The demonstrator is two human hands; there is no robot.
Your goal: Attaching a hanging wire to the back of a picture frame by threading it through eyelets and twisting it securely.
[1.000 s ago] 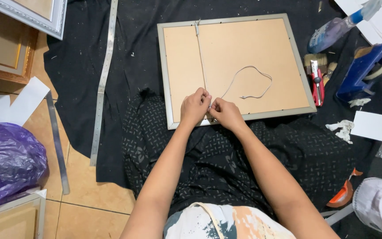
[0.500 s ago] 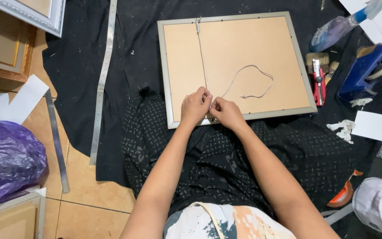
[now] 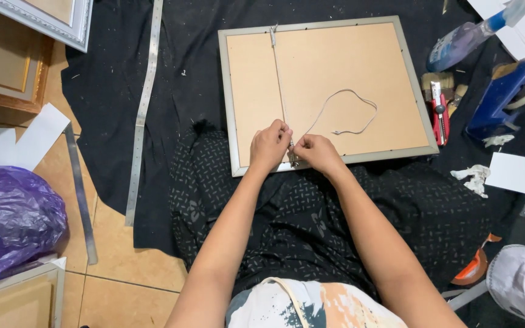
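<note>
The person is sitting on the floor with a dark patterned cloth (image 3: 311,212) over the lap. The left hand (image 3: 268,146) and right hand (image 3: 317,150) are meeting at the near rim of the picture frame (image 3: 329,161), fingers of both pinched together on the white cord (image 3: 344,112) at a small metal fitting (image 3: 291,159). Whether the cord is knotted there cannot be told; the fingers are hiding it.

The frame is lying face down on the black sheet (image 3: 202,73), its brown backing board (image 3: 335,79) uppermost. One run of cord is stretching taut to the far-rim fitting (image 3: 273,33); the spare end is lying in a loose loop on the board.

Risks, as judged: the taut run is likely to go slack if either pinch is loosened, and the near fitting could pull from the thin rim under tension. The loose loop could snag. A red utility knife (image 3: 437,109), just beside the frame's right edge, is lying within reach of the cord. Beyond it, a spray bottle (image 3: 466,39) and blue tape dispenser (image 3: 505,97) are crowding that side.
</note>
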